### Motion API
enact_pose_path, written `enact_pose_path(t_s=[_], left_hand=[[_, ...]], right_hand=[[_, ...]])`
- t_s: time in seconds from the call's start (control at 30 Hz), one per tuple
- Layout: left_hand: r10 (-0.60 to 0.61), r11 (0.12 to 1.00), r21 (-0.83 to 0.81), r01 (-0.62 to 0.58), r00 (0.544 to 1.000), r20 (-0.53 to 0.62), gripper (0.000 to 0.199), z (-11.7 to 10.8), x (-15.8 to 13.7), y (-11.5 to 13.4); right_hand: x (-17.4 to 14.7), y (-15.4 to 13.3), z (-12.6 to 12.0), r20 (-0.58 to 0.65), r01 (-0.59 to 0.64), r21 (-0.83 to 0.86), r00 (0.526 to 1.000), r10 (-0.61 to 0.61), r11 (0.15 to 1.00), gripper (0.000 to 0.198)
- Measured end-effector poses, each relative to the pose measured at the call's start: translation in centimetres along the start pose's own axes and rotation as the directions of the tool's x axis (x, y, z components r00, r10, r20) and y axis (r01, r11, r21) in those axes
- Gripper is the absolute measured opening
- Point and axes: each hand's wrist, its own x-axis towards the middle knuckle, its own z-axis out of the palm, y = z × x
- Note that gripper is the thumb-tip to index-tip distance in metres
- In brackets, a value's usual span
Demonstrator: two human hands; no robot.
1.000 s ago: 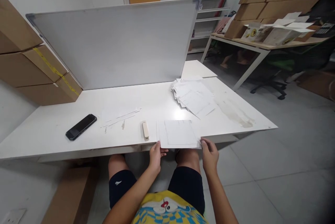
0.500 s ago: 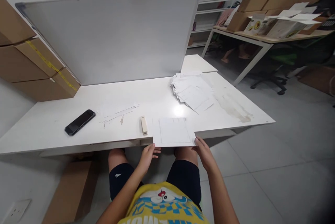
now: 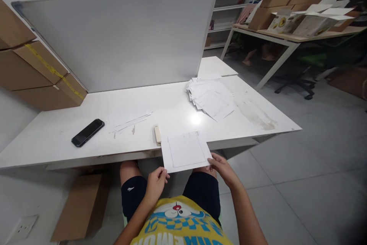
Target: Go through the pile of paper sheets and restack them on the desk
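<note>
A white sheet of paper (image 3: 187,150) with a thin ruled frame on it juts out past the desk's front edge, slightly turned. My left hand (image 3: 156,184) pinches its near left corner, fingers closed. At the near right corner, my right hand (image 3: 223,167) grips the same sheet between thumb and fingers. Just left of the sheet lies a small cream-coloured stapler (image 3: 157,134), its near end close to the paper's edge. A loose pile of white papers (image 3: 210,98) rests farther back on the right.
A black phone (image 3: 88,132) lies on the left of the white desk (image 3: 172,105). Paper strips (image 3: 132,122) are beside it. A whiteboard (image 3: 120,38) stands along the back, cardboard boxes (image 3: 43,77) at left. Another table (image 3: 266,34) with boxes is at the far right.
Both hands have drawn the sheet toward me and a little left, and it has rotated slightly. More of it now hangs beyond the desk edge.
</note>
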Motion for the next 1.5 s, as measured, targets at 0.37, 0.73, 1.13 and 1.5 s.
enact_pose_path(t_s=[0.37, 0.73, 1.13, 1.5], left_hand=[[0.16, 0.982, 0.079, -0.172, 0.978, 0.131, 0.031, -3.0, -1.4, -2.6], [0.251, 0.967, 0.136, -0.216, 0.905, -0.345, 0.032, -3.0, 1.2, -1.5], [0.526, 0.603, 0.578, -0.55, 0.819, 0.231, 0.036, -1.2, 18.8, 8.2], [0.429, 0.846, 0.346, -0.405, 0.903, 0.008, 0.026, -0.6, 18.6, 6.3]], right_hand=[[-0.8, -0.6, 2.0, 0.123, -0.113, -0.091, 0.985, 0.124, 0.989, 0.036], [-2.2, -2.4, 3.7, 0.215, -0.154, -0.098, 0.961, 0.172, 0.983, 0.052], [-1.1, -0.7, 6.3, 0.215, -0.104, -0.011, 0.971, 0.104, 0.995, 0.052], [2.7, -1.0, 5.7, 0.242, -0.002, -0.158, 0.969, 0.041, 0.987, 0.043]])
